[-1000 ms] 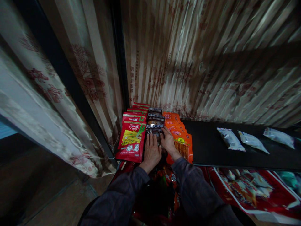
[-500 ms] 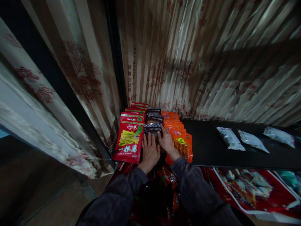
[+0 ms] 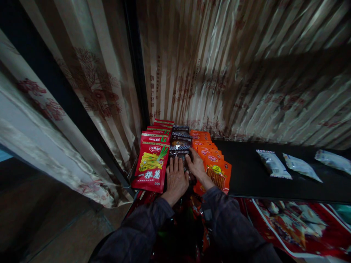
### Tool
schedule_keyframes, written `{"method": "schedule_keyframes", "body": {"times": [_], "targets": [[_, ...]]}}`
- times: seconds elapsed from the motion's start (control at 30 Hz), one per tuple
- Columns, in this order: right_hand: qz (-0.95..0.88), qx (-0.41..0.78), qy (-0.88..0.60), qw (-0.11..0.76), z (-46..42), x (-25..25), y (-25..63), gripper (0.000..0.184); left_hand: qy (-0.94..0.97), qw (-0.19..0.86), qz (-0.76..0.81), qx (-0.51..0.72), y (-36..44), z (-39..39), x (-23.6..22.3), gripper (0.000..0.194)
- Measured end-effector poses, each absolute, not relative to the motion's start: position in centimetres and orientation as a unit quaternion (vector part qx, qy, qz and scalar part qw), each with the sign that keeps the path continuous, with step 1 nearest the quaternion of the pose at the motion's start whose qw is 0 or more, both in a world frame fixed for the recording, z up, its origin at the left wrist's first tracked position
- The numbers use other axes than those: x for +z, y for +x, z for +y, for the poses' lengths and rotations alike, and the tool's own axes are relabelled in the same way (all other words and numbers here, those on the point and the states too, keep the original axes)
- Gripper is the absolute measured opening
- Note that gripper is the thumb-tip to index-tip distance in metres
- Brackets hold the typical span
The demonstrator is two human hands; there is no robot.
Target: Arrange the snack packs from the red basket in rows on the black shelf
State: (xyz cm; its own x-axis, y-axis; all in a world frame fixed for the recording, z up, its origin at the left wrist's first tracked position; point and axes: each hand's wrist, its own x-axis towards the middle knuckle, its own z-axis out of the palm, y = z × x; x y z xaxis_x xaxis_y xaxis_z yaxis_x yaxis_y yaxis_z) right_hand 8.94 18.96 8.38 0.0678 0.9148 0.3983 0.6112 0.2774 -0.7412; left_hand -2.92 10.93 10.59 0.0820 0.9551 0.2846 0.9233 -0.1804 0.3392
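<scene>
Since the earlier frame, the foremost orange packet [image 3: 222, 171] has been shifted a little to the right against the ones behind it, while both hands have been kept at the front dark packet [image 3: 178, 149]. This dark packet is placed on the black shelf [image 3: 244, 168], at the front of a short row of dark packets [image 3: 181, 138], and most of its face is covered. By the left hand [image 3: 177, 180], laid flat with its fingers stretched forward and close together, its lower part is hidden. By the right hand [image 3: 196, 166], with its fingers bent inward, it is touched along its right edge; whether the edge is pinched cannot be told. The packet is thus set under the left fingertips and just left of the right hand, by whose wrist part of the orange packet is overlapped. To the left, overlapping red packets [image 3: 150, 171] are lined up close beside the dark row. Farther right on the shelf, well apart, three white packets [image 3: 274, 165] are laid. Behind, the shelf is backed by a pleated, printed curtain [image 3: 241, 76].
</scene>
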Motion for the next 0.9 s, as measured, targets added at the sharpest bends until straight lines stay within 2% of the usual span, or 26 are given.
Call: {"method": "schedule_keyframes", "body": {"times": [0.6, 0.9], "targets": [[-0.587, 0.23, -0.655, 0.417, 20.2, 11.3, 8.0, 0.042, 0.718, 0.042, 0.646, 0.257, -2.9, 11.8, 9.8, 0.055], [-0.603, 0.237, -0.641, 0.411, 20.9, 10.6, 8.1, 0.043, 0.719, 0.051, 0.649, 0.244, -3.4, 12.0, 10.1, 0.055]]}}
